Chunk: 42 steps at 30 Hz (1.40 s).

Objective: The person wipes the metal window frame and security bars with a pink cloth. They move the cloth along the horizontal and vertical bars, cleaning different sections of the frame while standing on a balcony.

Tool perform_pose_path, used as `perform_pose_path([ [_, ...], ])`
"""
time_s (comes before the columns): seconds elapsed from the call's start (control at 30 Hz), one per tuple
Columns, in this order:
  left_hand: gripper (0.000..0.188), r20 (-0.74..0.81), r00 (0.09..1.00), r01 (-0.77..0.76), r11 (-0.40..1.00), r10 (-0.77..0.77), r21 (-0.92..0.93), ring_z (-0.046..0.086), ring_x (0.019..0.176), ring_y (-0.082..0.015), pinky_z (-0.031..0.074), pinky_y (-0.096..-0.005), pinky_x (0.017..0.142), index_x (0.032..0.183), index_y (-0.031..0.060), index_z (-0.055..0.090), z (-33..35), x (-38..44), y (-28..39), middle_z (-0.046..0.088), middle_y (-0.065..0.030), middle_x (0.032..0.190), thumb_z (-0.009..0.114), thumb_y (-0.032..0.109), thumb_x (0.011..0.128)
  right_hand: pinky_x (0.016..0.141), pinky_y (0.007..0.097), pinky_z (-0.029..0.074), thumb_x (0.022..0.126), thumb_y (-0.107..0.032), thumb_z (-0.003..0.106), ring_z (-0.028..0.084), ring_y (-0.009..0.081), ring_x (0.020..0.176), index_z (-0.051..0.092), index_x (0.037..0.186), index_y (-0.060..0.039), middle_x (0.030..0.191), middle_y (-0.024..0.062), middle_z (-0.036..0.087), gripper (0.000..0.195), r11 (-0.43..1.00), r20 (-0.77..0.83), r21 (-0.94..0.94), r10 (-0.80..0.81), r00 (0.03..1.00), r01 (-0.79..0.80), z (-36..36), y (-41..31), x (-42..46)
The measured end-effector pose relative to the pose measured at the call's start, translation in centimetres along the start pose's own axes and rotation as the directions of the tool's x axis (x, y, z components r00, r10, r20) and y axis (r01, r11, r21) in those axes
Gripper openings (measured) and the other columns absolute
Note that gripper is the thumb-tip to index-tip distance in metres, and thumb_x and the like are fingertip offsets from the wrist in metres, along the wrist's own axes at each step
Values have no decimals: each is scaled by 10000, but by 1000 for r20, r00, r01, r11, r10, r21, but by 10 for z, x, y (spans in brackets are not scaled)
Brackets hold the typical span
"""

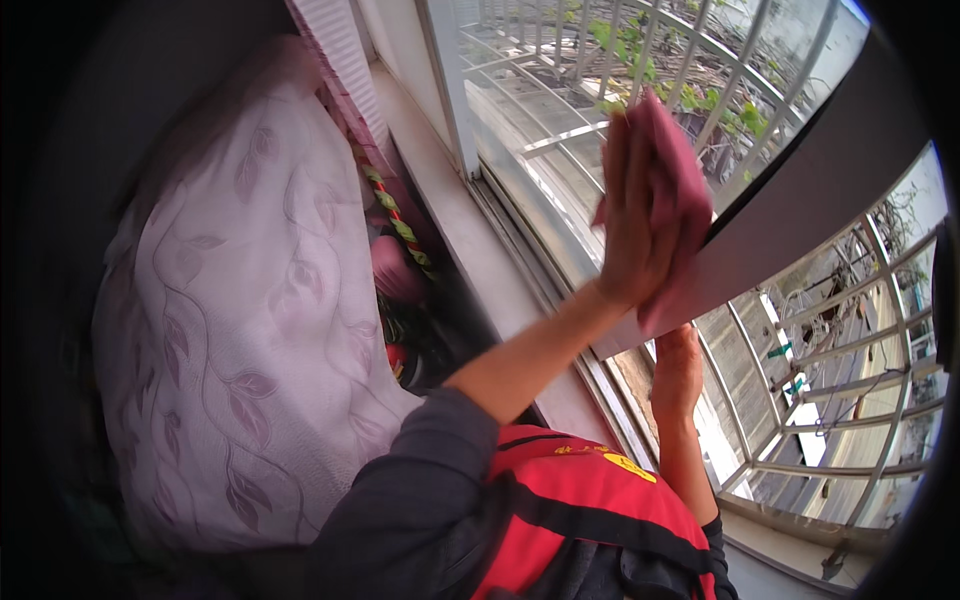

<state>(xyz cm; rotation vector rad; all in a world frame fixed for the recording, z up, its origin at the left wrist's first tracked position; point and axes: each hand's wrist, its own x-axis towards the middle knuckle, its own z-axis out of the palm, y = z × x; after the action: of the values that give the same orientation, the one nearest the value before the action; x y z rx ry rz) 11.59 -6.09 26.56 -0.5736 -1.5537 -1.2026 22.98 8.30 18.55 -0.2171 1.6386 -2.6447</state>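
My left hand [634, 240] is pressed flat with a pink cloth [679, 180] at the edge of a sliding window's glass pane [555, 112] and its broad pale frame [817, 172]. The cloth is bunched under and beside the fingers, and both are slightly blurred. Below it, my right hand [677, 371] is raised to the lower edge of that frame. Its fingertips meet the frame there and are partly hidden, so its grip cannot be made out.
A window track [525, 240] and pale sill [465, 217] run diagonally below. Metal security bars [825, 360] stand outside, with plants [622, 45] beyond. At left is a leaf-patterned cover [255, 322] over something bulky; a green-and-red striped rod [394, 214] lies in the dark gap beside it.
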Motion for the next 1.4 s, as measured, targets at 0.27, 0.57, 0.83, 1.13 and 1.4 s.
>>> perform_pose_path([
  [0.27, 682, -79, 983, -160, 986, 163, 52, 162, 1406, -267, 128, -377, 1142, 1476, 69, 96, -32, 113, -83, 164, -122, 1521, 472, 324, 968, 1094, 325, 205, 1001, -334, 359, 362, 195, 1276, 440, 1314, 4, 1313, 108, 468, 468, 965, -88, -261, -7, 996, -17, 7, 5, -11],
  [0.57, 407, -320, 735, 582, 798, -598, -154, 450, 1216, -273, 327, -344, 1026, 1344, -25, 372, -29, -54, -126, 432, -197, 1347, 411, 181, 995, 1064, 309, 248, 990, -324, 404, 375, 172, 1242, 436, 1317, -14, 1301, 89, 472, 451, 940, -64, -338, 31, 998, -50, 11, 3, -14],
  [0.83, 481, -147, 752, 611, 764, -642, -208, 494, 1133, -262, 345, -340, 979, 1265, -48, 478, 8, 34, 48, 518, -178, 1265, 409, 344, 995, 1090, 311, 209, 859, -88, 523, 337, 195, 1307, 382, 1343, 9, 1333, 93, 437, 514, 982, 11, -189, 10, 1000, -8, -4, 12, -13],
  [1.13, 330, 63, 961, -262, 810, 270, 525, 563, 955, -383, 451, -447, 852, 1111, -42, 555, -15, -12, 34, 585, -212, 1049, 594, 192, 882, 979, 299, 347, 825, -122, 576, 485, 227, 1132, 386, 1370, -50, 1183, 132, 524, 582, 885, -3, -461, -80, 997, 69, -12, 25, -15],
  [1.4, 277, 98, 994, 38, 999, -40, 22, 596, 812, -219, 484, -359, 749, 1011, -35, 557, 1, -70, 43, 607, -113, 946, 635, 191, 871, 1037, 345, 329, 775, -75, 552, 453, 276, 1210, 368, 1377, -46, 1286, 167, 486, 630, 891, 18, -441, -111, 994, 108, -4, 15, -15],
])
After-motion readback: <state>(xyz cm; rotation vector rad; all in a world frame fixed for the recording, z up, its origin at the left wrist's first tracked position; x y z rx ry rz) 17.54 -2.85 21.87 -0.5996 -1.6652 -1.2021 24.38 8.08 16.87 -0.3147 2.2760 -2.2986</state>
